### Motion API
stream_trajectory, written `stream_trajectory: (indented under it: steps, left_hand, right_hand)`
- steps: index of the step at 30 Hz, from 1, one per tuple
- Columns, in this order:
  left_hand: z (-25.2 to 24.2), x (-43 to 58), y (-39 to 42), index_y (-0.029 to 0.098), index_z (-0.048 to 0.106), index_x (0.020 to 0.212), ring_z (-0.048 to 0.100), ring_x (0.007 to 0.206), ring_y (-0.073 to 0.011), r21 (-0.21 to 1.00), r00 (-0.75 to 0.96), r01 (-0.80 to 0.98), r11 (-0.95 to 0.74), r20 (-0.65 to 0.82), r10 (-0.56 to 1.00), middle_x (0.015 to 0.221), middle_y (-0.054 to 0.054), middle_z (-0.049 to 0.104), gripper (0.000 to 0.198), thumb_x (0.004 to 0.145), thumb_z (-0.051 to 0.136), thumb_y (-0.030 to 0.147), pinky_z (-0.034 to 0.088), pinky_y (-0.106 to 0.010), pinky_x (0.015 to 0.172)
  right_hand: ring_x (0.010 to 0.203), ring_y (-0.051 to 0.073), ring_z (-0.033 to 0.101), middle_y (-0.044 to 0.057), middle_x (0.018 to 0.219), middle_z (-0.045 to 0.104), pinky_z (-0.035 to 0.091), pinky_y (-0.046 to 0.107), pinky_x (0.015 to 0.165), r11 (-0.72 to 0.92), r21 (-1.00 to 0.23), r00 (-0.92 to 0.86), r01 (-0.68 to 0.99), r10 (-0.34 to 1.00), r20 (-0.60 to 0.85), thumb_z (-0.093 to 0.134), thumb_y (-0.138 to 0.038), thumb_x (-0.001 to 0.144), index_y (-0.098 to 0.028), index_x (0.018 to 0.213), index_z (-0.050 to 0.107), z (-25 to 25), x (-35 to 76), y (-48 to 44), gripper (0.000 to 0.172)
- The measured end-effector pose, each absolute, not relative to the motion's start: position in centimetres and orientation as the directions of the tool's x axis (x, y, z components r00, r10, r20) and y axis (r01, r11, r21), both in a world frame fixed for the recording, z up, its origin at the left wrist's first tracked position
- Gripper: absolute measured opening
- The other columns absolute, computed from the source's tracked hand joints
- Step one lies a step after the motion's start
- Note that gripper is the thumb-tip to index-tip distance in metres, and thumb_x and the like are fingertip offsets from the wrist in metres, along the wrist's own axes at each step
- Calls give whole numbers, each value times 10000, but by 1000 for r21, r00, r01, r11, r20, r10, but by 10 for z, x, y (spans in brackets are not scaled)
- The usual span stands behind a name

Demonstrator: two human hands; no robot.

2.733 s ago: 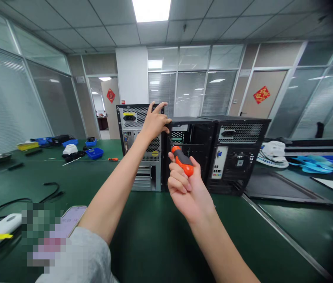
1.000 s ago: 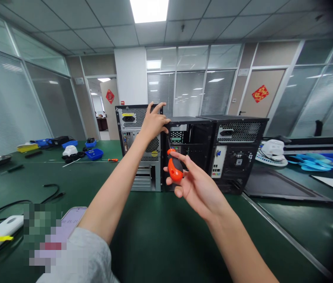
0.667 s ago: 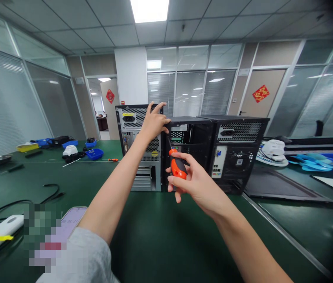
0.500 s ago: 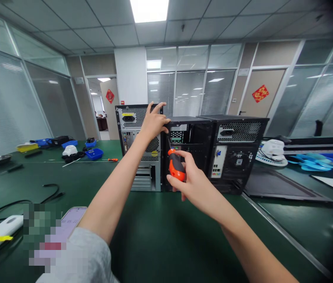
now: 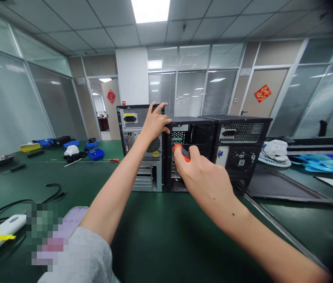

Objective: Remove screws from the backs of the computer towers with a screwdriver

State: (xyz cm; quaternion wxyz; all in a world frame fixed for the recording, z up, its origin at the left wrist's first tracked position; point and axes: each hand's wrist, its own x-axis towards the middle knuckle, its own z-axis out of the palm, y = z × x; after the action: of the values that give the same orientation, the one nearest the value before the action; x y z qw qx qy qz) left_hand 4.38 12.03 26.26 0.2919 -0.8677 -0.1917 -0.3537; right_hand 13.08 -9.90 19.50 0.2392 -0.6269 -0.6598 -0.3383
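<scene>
Three computer cases stand side by side on the green table. My left hand (image 5: 155, 124), fingers spread, rests at the top edge between the left case (image 5: 139, 135) and the middle case (image 5: 203, 133). In my right hand (image 5: 197, 167) is an orange and black screwdriver (image 5: 186, 154), its shaft pointing up and left to the middle case's left edge, just below my left fingers. Whether the tip touches a screw is too small to tell. The right case (image 5: 240, 131) shows its rear panel behind my right hand.
A phone (image 5: 74, 216), a white power strip (image 5: 1, 236) and black cables lie at the left front. Blue trays (image 5: 96, 154) and another orange screwdriver (image 5: 114, 160) are farther back. A dark panel (image 5: 284, 186) lies at the right.
My right hand has turned over the screwdriver, its back now up, covering more of the handle and lower middle case. My left hand has kept its place on the case.
</scene>
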Motion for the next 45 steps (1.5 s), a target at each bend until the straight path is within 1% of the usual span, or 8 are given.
stream_trajectory:
  steps: [12,15,19,21,27,32,38,45]
  left_hand:
    - [260,44,124,249,664,864,267,1292,-288,-394,668,535,-747,739,89,878,-50,668,159,773,543,297,53,-529,1086]
    - [260,44,125,248,665,868,268,1291,-288,-400,667,532,-747,741,78,864,-47,666,162,770,545,294,52,-536,1084]
    - [260,45,124,243,668,872,258,1296,-289,-392,673,537,-747,733,98,860,-47,668,167,761,552,289,48,-542,1079]
    - [261,45,124,243,668,876,247,1300,-291,-384,675,540,-749,729,113,866,-48,670,170,756,555,285,47,-545,1077]
    - [261,44,123,244,669,866,264,1292,-296,-391,672,535,-749,734,96,853,-50,671,164,754,550,262,59,-546,1075]
    - [262,44,120,242,667,871,272,1288,-295,-402,677,543,-737,729,102,826,-53,669,163,769,542,265,64,-548,1074]
    - [263,44,118,225,666,887,265,1289,-305,-407,685,550,-729,719,116,829,-59,672,172,769,554,280,63,-566,1064]
    - [261,45,122,230,664,863,293,1274,-307,-420,676,535,-733,733,74,850,-55,672,159,778,537,270,92,-567,1059]
  right_hand:
    - [562,131,432,128,853,560,157,290,471,26,365,-254,931,765,592,207,-7,828,-150,990,545,202,126,-97,401]
    - [571,135,431,109,802,555,179,282,478,80,327,-276,942,739,615,212,-27,844,-163,926,558,200,124,-94,381]
    - [589,144,447,125,829,557,204,287,491,154,222,-263,963,727,634,236,-23,834,-154,869,552,201,123,-90,344]
    - [603,147,464,129,843,561,213,288,494,156,228,-268,961,732,627,254,-20,826,-151,862,551,202,123,-89,326]
    - [622,173,513,156,848,581,233,288,481,46,461,-340,886,741,579,218,8,807,-121,938,558,206,125,-92,386]
    - [587,169,538,133,783,587,199,274,447,-30,575,-376,817,728,573,212,10,815,-101,943,563,207,124,-93,390]
    - [513,149,537,69,643,555,176,256,428,-122,632,-431,765,632,644,318,10,800,-77,844,574,204,125,-92,274]
    - [466,125,527,41,592,541,226,242,425,-192,643,-459,741,554,694,381,-17,805,-68,810,580,200,123,-92,205]
